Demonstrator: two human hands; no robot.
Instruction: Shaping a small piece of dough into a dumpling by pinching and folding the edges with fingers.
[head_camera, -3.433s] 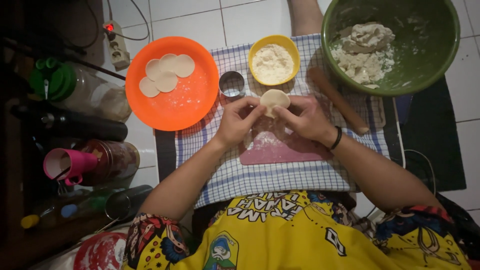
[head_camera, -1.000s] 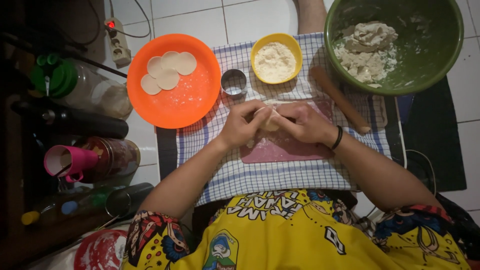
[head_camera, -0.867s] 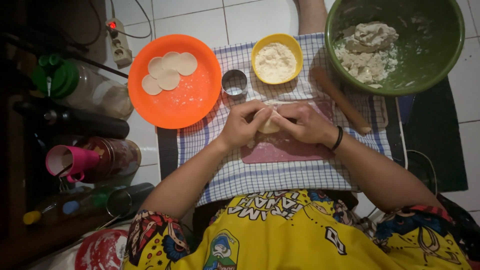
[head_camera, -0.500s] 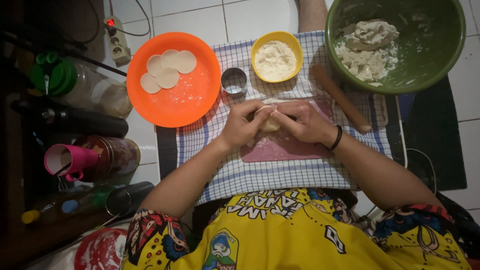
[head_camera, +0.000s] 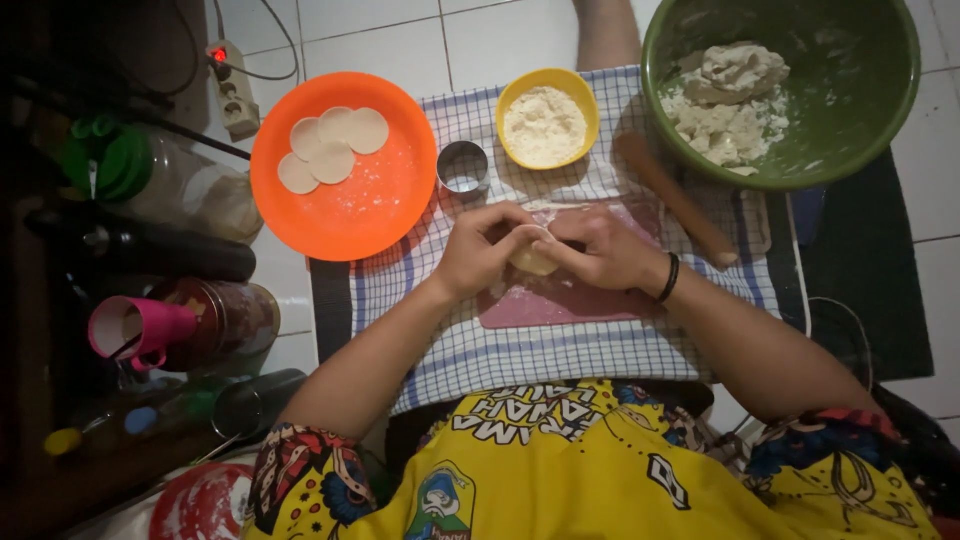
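Note:
My left hand (head_camera: 484, 248) and my right hand (head_camera: 600, 250) meet over a pink board (head_camera: 570, 300) and together pinch a small pale dough piece (head_camera: 533, 262) between their fingertips. Most of the dough is hidden by the fingers. A black band circles my right wrist. The board lies on a blue-checked white cloth (head_camera: 520, 350). A round metal cutter (head_camera: 463, 166) stands just beyond my left hand, and a wooden rolling pin (head_camera: 675, 198) lies beyond my right hand.
An orange plate (head_camera: 370, 200) at the left holds three flat dough discs (head_camera: 333, 148). A yellow bowl of flour (head_camera: 546, 120) and a green bowl with a dough lump (head_camera: 860, 110) stand at the far side. Bottles, a pink cup (head_camera: 135, 328) and a power strip (head_camera: 232, 88) crowd the left.
The flat dough disc that I held up in both hands has been lowered toward the board and folded small between my fingers. Nothing else has moved.

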